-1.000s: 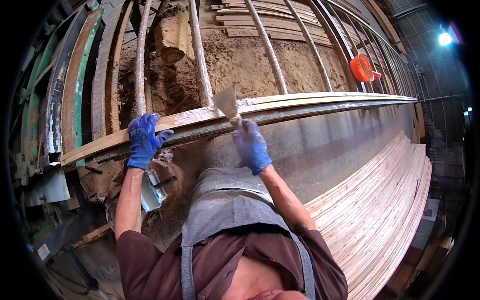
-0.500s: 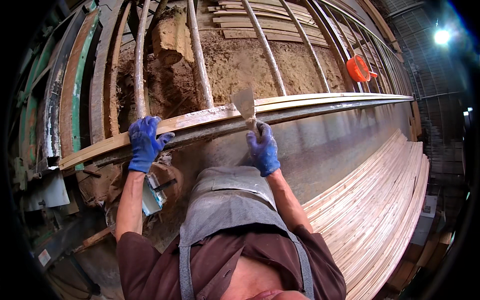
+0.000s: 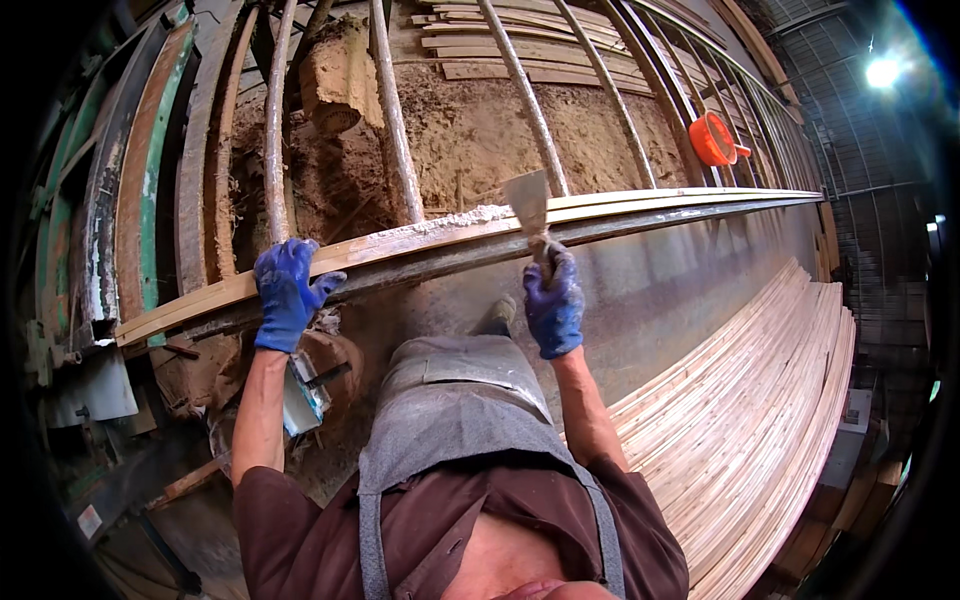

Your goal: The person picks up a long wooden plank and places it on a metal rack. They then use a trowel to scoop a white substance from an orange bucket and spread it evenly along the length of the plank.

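My right hand (image 3: 554,305), in a blue work glove, grips a putty knife (image 3: 527,200) by its handle. Its broad blade points away from me and overlaps the long pale wooden strips (image 3: 640,200). White paste (image 3: 440,230) coats the strips' upper face just left of the blade, thickest close to it. At the left, my other gloved hand, the left (image 3: 289,290), holds the strips near their left end, fingers over them and thumb to the near side. The strips lie side by side along a dark metal rail (image 3: 420,266).
Round metal bars (image 3: 398,140) run away beyond the strips, over sawdust-covered ground (image 3: 460,130). An orange scoop (image 3: 712,140) rests on the bars at the right. A large stack of thin wooden strips (image 3: 740,410) lies near right. Green-edged beams (image 3: 157,180) stand at left.
My right hand has moved the putty knife to the right along the strips. Paste now shows further right, up to the blade. My left hand stays nearly in place; a shoe appears beyond the apron.
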